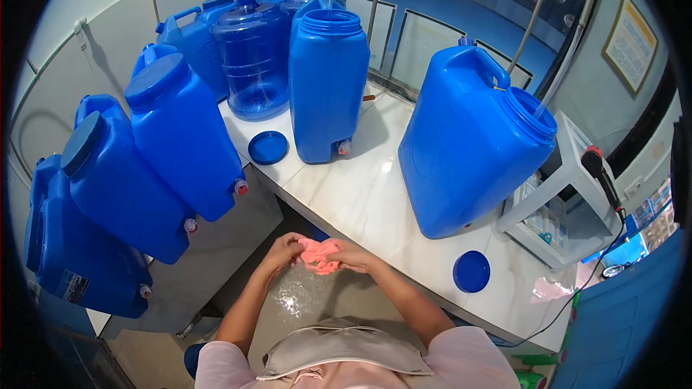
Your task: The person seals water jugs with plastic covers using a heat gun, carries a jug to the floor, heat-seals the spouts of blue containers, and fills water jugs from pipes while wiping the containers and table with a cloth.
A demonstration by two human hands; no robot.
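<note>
A crumpled pink cloth [319, 255] is stretched between my two hands, over the floor just off the counter's front edge. My left hand [287, 251] has its fingers closed on one side of it, and my right hand [350, 255] grips the other side. Beyond them, an uncapped blue jerrycan [328, 90] with a spigot stands upright on the counter [360, 209]; a thin clear line, stream or tube I cannot tell, enters its mouth. To the right is a second uncapped jerrycan [468, 144], with a metal pipe at its opening.
Blue lids lie beside the jerrycans: one lid [268, 148] at left, another lid [471, 271] at right. Several capped jerrycans [184, 130] with spigots line the left side. A round water bottle [249, 72] stands behind. A heat gun-like tool [600, 173] with a cord rests on a white rack [515, 220].
</note>
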